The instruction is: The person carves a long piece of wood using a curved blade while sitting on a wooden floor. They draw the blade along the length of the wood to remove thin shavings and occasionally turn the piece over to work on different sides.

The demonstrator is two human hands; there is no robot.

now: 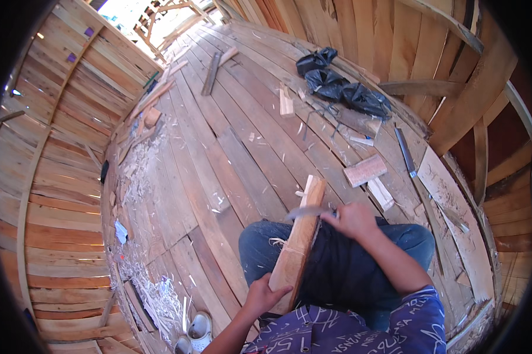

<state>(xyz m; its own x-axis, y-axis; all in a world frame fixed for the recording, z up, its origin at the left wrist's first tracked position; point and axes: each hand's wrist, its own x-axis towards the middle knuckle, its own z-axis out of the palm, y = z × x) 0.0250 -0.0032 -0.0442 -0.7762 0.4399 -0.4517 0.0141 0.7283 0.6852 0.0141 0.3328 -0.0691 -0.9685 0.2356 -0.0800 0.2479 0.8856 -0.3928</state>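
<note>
A thick wooden block (300,248) slants up across my lap, its far end beyond my knees. Near its lower end, my left hand (267,295) is closed on it, thumb across the top face. My right hand (353,220) grips a knife (306,211), whose handle is mostly hidden in the fist. The blade, a little smeared by motion, lies across the upper part of the block. A pale curl of shaving (278,241) hangs at the block's left edge.
Wood shavings (163,298) heap along the left wall, beside a pair of light clogs (200,328). Wood offcuts (365,170), a long blade-like tool (405,151) and a pale board (455,218) lie at right. Black plastic bags (342,88) sit farther off on the plank floor (219,159).
</note>
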